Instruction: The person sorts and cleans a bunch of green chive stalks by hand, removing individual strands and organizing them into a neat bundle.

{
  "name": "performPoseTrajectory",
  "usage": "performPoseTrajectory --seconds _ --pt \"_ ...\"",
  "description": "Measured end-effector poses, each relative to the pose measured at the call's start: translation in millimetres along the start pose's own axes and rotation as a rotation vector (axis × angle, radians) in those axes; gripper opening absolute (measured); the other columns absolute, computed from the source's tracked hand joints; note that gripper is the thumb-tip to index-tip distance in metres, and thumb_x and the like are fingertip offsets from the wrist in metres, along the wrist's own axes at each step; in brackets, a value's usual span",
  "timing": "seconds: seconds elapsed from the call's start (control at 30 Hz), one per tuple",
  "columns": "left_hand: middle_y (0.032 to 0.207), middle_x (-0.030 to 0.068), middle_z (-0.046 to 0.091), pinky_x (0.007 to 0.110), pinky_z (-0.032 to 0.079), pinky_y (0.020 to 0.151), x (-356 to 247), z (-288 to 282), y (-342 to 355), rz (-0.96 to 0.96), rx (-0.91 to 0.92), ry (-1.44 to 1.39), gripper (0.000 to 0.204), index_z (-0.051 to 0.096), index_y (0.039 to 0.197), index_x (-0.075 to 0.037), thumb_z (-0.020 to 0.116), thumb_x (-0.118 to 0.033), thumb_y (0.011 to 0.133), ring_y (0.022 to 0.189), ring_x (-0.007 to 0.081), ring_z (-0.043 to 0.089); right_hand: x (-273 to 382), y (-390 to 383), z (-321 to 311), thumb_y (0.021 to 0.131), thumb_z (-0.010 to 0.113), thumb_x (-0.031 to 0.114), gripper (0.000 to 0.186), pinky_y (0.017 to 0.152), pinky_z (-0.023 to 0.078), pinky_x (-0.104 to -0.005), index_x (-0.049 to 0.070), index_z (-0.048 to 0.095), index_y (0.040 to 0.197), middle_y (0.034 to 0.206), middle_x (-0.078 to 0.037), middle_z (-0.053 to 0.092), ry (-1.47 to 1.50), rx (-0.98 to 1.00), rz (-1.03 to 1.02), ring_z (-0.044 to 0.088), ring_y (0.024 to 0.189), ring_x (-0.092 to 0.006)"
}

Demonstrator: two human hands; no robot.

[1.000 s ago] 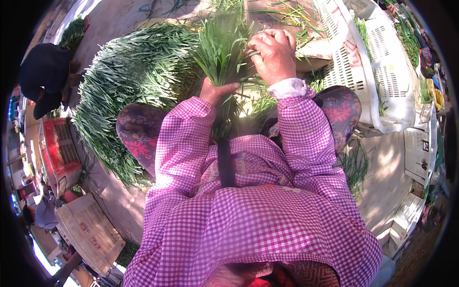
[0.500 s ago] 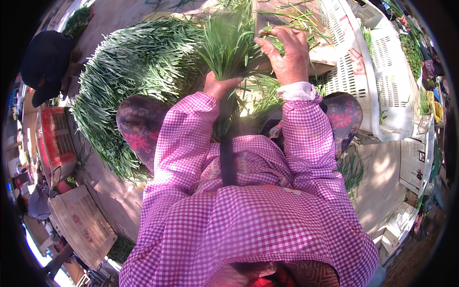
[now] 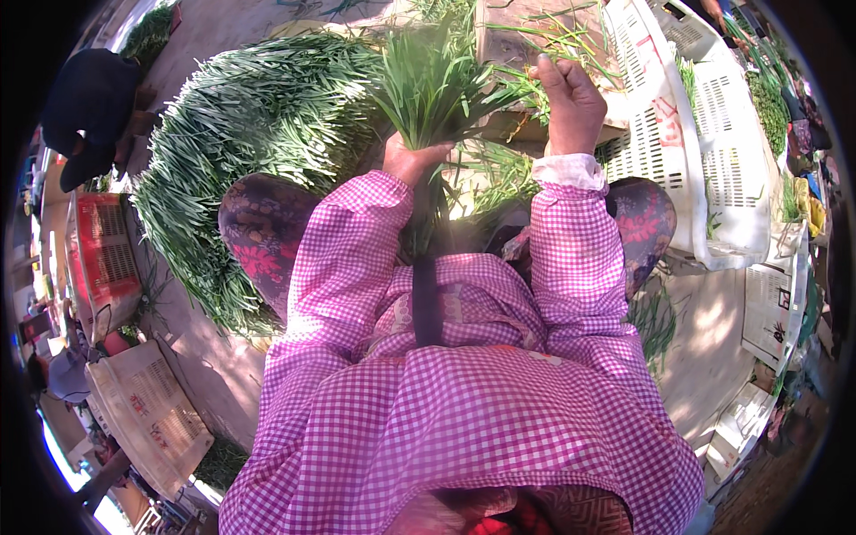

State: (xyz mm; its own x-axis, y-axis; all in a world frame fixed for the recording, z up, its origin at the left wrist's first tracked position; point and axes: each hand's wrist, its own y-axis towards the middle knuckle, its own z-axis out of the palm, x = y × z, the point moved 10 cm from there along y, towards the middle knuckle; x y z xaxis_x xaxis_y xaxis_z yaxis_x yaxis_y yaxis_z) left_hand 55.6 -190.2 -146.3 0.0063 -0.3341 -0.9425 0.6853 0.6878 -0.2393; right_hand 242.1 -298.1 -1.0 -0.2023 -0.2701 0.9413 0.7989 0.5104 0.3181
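Observation:
A bunch of garlic chives (image 3: 426, 85) stands upright in front of me, its leaf ends fanned out at the top. My left hand (image 3: 415, 159) is closed round the lower part of it, and its stems hang down below the fist. To the right of the bunch, my right hand (image 3: 575, 109) is raised with its fingers curled in and the thumb up. A few loose green blades (image 3: 517, 87) show beside its fingertips; whether they are pinched is hidden. Left of my knee lies a big heap of garlic chives (image 3: 259, 116).
White plastic crates (image 3: 727, 152) stand at the right. A wooden board (image 3: 508, 27) with scattered blades lies ahead. At the left are a red crate (image 3: 107, 250), a pale crate (image 3: 152, 415) and another person in dark clothing (image 3: 94, 102). Loose leaves (image 3: 655, 321) lie on the ground by my right knee.
My right hand has moved right, away from the bunch, and its fingers have curled in. The left hand still grips the bunch in the same place.

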Motion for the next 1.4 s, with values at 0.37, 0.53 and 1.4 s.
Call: performPoseTrajectory --seconds 0.37,0.53,1.4 --pt "0.100 0.0068 0.064 0.030 0.049 0.081 18 -1 4 0.106 -0.056 0.033 0.042 0.057 0.109 0.001 0.069 0.005 0.069 0.091 0.0172 0.061 12 -59 88 0.079 0.067 0.021 0.022 0.054 0.049 -0.0318 0.014 0.062 0.099 0.073 -0.004 0.063 -0.797 0.374 -0.352 0.064 0.063 -0.0207" --pt "0.106 0.0075 0.062 0.030 0.047 0.085 18 5 4 0.064 -0.030 0.052 0.052 0.053 0.115 -0.001 0.070 0.006 0.066 0.098 0.0175 0.059 -7 -60 83 0.077 0.068 0.023 0.025 0.052 0.048 -0.0339 0.013 0.060 0.099 0.068 -0.004 0.062 -0.819 0.361 -0.231 0.063 0.061 -0.0222" --pt "0.086 0.0077 0.064 0.029 0.051 0.062 0 3 2 0.044 0.029 -0.237 0.025 0.060 0.101 0.000 0.066 -0.001 0.077 0.073 0.0173 0.062 -42 -96 105 0.081 0.067 0.005 0.012 0.041 0.038 -0.0177 0.000 0.061 0.090 0.074 -0.002 0.060 0.284 0.837 0.631 0.056 0.051 -0.0071"
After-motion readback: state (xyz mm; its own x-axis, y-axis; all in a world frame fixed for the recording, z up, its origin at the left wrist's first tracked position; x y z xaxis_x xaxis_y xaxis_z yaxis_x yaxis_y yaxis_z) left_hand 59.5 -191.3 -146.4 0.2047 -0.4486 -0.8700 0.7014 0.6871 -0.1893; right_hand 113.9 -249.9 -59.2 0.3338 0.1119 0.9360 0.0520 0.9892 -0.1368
